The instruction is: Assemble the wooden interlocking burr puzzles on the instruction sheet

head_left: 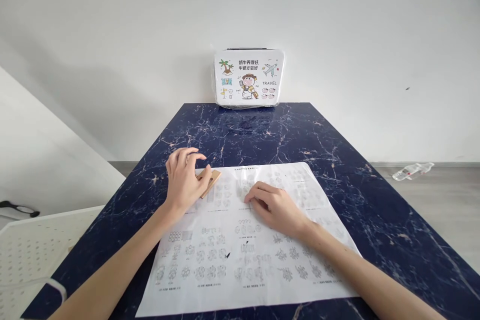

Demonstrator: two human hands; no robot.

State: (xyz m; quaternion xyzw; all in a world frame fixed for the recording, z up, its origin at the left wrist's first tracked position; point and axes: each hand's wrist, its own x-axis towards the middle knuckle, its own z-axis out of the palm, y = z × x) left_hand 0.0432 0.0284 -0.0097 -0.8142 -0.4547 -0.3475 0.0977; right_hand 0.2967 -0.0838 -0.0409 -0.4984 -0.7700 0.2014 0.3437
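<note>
Left hand (187, 180) arched, fingers wide, thumb at wooden block (214, 182); right hand (278, 208) over printed sheet (230, 240), fingers curled, hold unclear.

Your table (240, 140) has a glossy dark blue top with pale, marble-like veins, and its two sides run away from you to a straight far edge. At the middle of that far edge stands a clear-wrapped white case (249, 78). Toward your end, between the left and right edges, lies a large printed sheet (230, 240).
</note>
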